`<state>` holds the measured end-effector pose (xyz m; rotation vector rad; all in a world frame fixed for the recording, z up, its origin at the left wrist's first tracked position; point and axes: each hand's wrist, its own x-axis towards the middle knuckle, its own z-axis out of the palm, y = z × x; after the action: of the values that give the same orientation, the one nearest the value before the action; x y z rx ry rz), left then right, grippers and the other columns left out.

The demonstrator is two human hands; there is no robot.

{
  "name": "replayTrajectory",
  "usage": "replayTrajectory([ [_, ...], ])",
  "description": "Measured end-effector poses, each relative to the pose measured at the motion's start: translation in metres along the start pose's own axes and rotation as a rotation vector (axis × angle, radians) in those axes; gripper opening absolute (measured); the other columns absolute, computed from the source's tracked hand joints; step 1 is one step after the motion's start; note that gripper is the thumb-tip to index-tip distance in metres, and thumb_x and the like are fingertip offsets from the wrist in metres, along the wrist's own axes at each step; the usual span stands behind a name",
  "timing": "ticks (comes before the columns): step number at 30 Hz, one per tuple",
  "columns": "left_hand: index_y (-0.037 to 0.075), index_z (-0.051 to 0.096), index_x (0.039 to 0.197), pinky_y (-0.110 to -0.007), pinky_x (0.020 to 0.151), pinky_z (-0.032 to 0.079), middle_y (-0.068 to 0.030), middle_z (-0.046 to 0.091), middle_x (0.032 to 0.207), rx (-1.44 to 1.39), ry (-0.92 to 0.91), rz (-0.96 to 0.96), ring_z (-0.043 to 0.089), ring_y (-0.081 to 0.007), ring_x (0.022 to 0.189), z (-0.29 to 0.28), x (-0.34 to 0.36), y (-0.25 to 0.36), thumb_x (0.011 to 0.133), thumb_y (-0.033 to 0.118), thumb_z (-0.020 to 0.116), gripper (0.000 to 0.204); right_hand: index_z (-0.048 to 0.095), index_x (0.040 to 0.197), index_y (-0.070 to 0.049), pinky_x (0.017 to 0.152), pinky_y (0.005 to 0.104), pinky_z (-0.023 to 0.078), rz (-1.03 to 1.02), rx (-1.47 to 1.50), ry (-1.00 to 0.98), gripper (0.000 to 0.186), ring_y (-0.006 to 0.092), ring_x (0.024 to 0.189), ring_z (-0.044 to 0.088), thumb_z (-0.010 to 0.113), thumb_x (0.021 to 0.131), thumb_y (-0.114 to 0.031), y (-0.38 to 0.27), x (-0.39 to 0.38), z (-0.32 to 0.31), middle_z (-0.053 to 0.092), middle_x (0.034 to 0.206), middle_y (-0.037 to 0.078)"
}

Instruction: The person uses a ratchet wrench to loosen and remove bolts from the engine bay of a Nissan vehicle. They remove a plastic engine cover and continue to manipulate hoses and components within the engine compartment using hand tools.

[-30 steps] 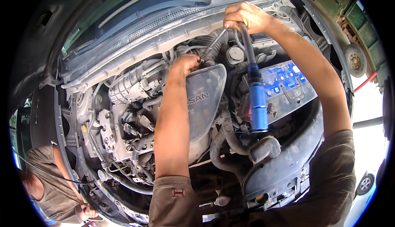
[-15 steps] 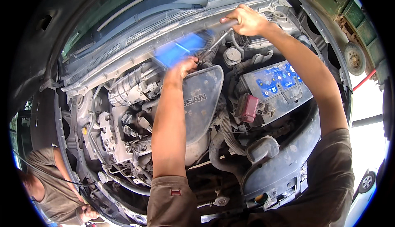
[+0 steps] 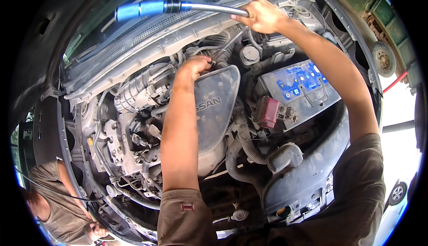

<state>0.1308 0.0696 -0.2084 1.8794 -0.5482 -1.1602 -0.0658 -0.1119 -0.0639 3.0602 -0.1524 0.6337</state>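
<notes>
My right hand [image 3: 263, 16] is closed around one end of a long wrench with a blue grip [image 3: 140, 10], a black collar and a shiny metal shaft. The grip points left above the cowl below the windshield. From beneath that hand a thin metal rod [image 3: 232, 41] slants down toward my left hand [image 3: 195, 70]. Its fingers are curled at the rod's lower end, behind the top of the dark engine cover [image 3: 209, 116]. What those fingertips pinch is hidden.
A battery [image 3: 296, 112] with a blue label and a red terminal cover [image 3: 269, 112] sits right of the engine cover. Ribbed hoses [image 3: 245, 143] and a black intake duct [image 3: 307, 183] lie nearer. At the far left, another person [image 3: 62, 201] stands beside the car.
The wrench's blue grip has swung up and left, from just above my left hand to over the cowl. My right hand has shifted slightly; my left hand stays at about the same spot.
</notes>
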Motion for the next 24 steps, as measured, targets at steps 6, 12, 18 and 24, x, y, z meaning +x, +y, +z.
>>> replayTrajectory([
  [6, 0.002, 0.061, 0.121, -0.031, 0.075, 0.055, -0.011, 0.065, 0.103, -0.032, -0.045, 0.005, 0.063, -0.0205, 0.09, 0.018, 0.016, 0.008, 0.081, -0.01, 0.058, 0.042, 0.055, 0.071, -0.004, 0.058, 0.0449, 0.048, -0.383, -0.003, 0.207, 0.037, 0.0357, 0.062, 0.058, 0.056, 0.096, -0.031, 0.047, -0.028, 0.016, 0.057, 0.064, 0.012],
  [12, 0.004, 0.062, 0.12, -0.033, 0.077, 0.055, -0.0114, 0.066, 0.102, -0.081, -0.035, -0.049, 0.064, -0.021, 0.088, 0.008, 0.014, -0.002, 0.082, -0.01, 0.059, 0.041, 0.06, 0.073, 0.002, 0.076, 0.0474, 0.05, 0.2, 0.062, -0.044, 0.057, 0.0398, 0.072, 0.062, 0.047, 0.098, -0.047, 0.003, -0.007, -0.004, 0.058, 0.062, 0.02],
  [18, 0.005, 0.063, 0.114, -0.032, 0.074, 0.053, -0.0098, 0.065, 0.1, -0.002, -0.01, 0.028, 0.063, -0.0213, 0.087, 0.007, 0.012, 0.008, 0.081, -0.009, 0.059, 0.036, 0.063, 0.079, -0.002, 0.072, 0.0456, 0.051, -0.386, 0.01, 0.233, 0.037, 0.0365, 0.073, 0.062, 0.055, 0.096, -0.034, 0.06, -0.027, 0.025, 0.062, 0.073, 0.016],
  [24, 0.006, 0.063, 0.114, -0.032, 0.078, 0.052, -0.0108, 0.064, 0.102, 0.001, -0.019, 0.005, 0.062, -0.0222, 0.091, 0.007, 0.006, 0.008, 0.081, -0.01, 0.059, 0.036, 0.065, 0.087, -0.002, 0.076, 0.0467, 0.05, 0.015, -0.02, 0.112, 0.041, 0.035, 0.078, 0.063, 0.051, 0.098, -0.04, 0.066, -0.037, 0.037, 0.064, 0.081, 0.015],
])
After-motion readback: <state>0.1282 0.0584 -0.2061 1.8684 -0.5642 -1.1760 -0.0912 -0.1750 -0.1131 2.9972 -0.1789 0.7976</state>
